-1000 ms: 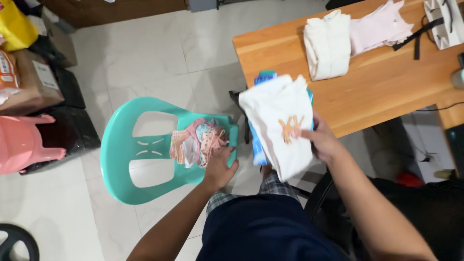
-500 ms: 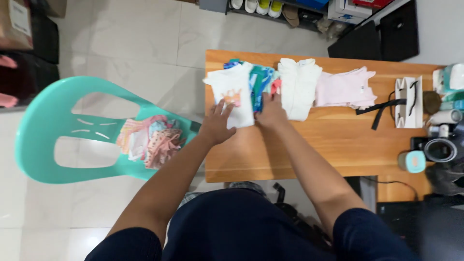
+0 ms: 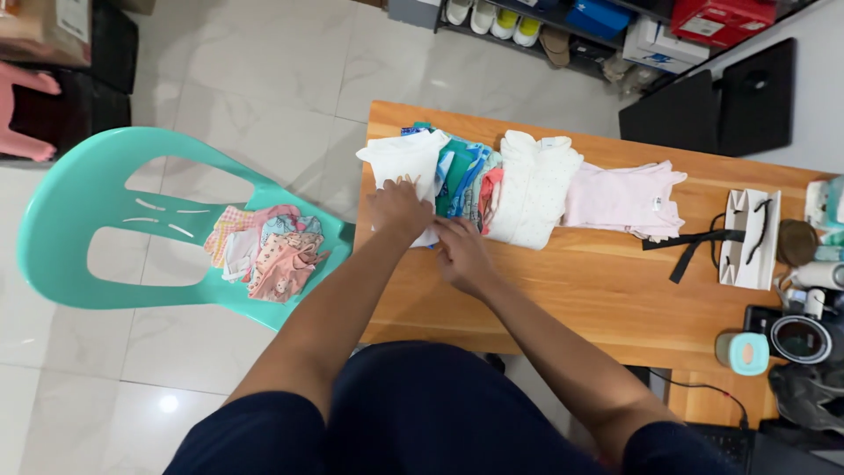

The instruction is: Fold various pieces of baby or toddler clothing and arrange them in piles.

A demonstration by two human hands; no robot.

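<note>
My left hand [image 3: 400, 209] lies flat on a folded white shirt [image 3: 403, 160] at the left end of a wooden table [image 3: 598, 290]. My right hand [image 3: 462, 255] rests at the near edge of a row of folded blue, green and pink clothes [image 3: 466, 180] beside that shirt. Further right lie a folded cream garment [image 3: 532, 189] and a folded pale pink garment [image 3: 626, 198]. A small heap of loose patterned clothes [image 3: 264, 253] sits on the seat of a teal plastic chair [image 3: 83, 220] to the left of the table.
A white paper bag with black handles [image 3: 747, 237], a small teal round object [image 3: 744, 354] and other items stand at the table's right end. Shoes and boxes [image 3: 563, 22] line a low shelf beyond the table. A pink stool [image 3: 22, 114] and a cardboard box stand at far left.
The white shirt went from held in the air by the right hand to lying on the table. My left hand left the chair's heap and now presses the shirt; my right hand slid nearer.
</note>
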